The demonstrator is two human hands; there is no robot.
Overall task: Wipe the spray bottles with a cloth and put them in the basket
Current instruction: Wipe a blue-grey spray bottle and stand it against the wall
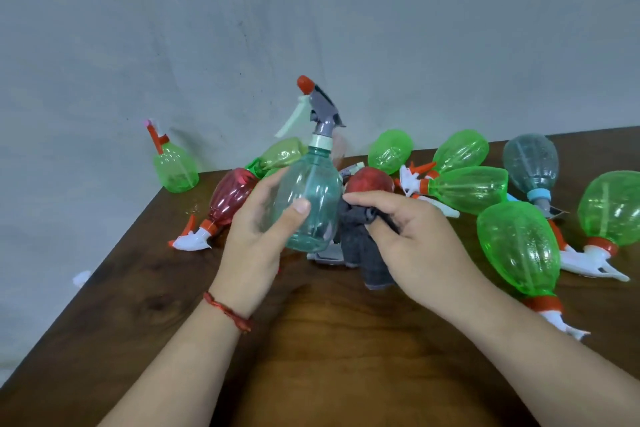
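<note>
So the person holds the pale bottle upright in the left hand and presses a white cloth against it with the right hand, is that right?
Not quite: the cloth is dark grey, not white. The head view shows the rest as you say: the left hand holds the pale bottle upright, and the right hand grips the cloth against the bottle's side.

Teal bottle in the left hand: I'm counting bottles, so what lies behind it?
Left of the teal bottle a yellow-green bottle shows, right of it a red bottle. Whatever lies directly behind its body and the left hand is covered.
</note>
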